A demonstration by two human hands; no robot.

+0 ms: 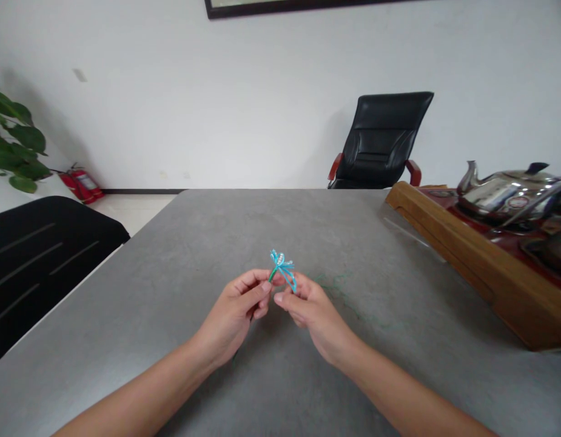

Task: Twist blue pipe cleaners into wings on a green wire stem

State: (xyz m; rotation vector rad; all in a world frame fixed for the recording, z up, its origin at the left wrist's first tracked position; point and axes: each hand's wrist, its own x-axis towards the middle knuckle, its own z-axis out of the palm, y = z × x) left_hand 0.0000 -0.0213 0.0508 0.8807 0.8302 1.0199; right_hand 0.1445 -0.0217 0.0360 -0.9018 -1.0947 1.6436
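Head camera looks down on two bare hands held close together over a gray tabletop (pixel 125 303). Between them, just above the table, is a small twisted figure (pixel 281 269) of blue cord with a green stem and a few white beads. Its long axis slants from the green stem at lower left up toward the right; short blue loops fan out at the top, and a longer blue loop drops to the lower right. The left hand (pixel 232 318) grips the stem end in a narrow pinch, and the right hand (pixel 314 318) pinches the blue end just as tightly. Loose green thread (pixel 337 285) lies on the tabletop near the right hand. Farther right, a wooden tray (pixel 480 261) carries a steel kettle (pixel 505 191).
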